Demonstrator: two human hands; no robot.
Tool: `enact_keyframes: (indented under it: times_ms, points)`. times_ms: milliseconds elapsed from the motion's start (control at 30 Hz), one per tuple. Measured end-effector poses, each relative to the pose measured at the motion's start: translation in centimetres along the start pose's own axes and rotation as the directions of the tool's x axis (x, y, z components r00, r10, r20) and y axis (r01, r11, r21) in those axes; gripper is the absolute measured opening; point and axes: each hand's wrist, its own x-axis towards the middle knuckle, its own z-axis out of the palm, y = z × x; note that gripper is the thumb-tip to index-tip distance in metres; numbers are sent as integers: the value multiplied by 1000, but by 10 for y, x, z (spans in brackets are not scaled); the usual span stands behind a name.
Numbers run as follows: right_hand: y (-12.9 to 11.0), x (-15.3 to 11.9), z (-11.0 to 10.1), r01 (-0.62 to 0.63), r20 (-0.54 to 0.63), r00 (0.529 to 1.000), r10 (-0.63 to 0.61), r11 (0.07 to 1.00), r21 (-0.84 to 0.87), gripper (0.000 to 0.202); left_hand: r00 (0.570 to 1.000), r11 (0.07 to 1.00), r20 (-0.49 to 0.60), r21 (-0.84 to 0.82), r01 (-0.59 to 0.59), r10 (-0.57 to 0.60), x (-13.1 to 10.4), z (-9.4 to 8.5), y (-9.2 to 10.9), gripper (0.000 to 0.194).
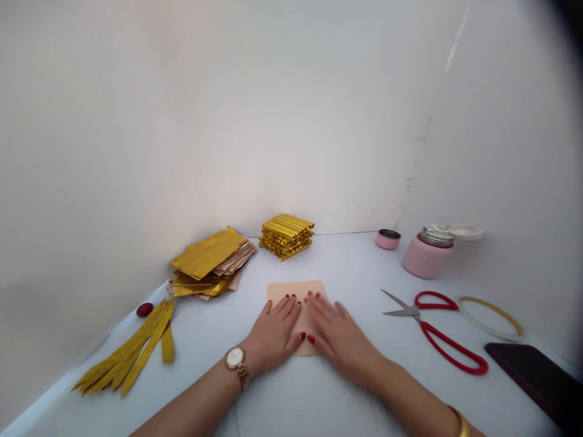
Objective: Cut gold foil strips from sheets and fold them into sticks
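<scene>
A tan sheet of paper (296, 289) lies flat on the white table in front of me. My left hand (276, 331) rests open on its left half, fingers stretched out and pointing away. On the right half my right hand (337, 334) also lies open, slightly blurred. The two thumbs are close together near the middle of the sheet. Parts of the paper are hidden under both palms.
At the left are a stack of gold-faced sheets (212, 252), gold strips (136, 352) and a dark red oval object (144, 310). Folded gold pieces (286, 237) stand at the back. On the right are scissors (415, 312), a pink container (427, 258), its pink cap (388, 240), a ring (496, 312) and a phone (537, 376).
</scene>
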Motion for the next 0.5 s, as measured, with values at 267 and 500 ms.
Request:
enact_keyframes:
  times_ms: [267, 500]
  points:
    - [18, -9, 0, -48, 109, 993, 45, 998, 28, 57, 975, 976, -69, 26, 214, -212, -16, -6, -35, 53]
    - [21, -9, 2, -37, 95, 995, 33, 998, 41, 56, 992, 990, 20, -75, -123, 125, -22, -7, -1, 62]
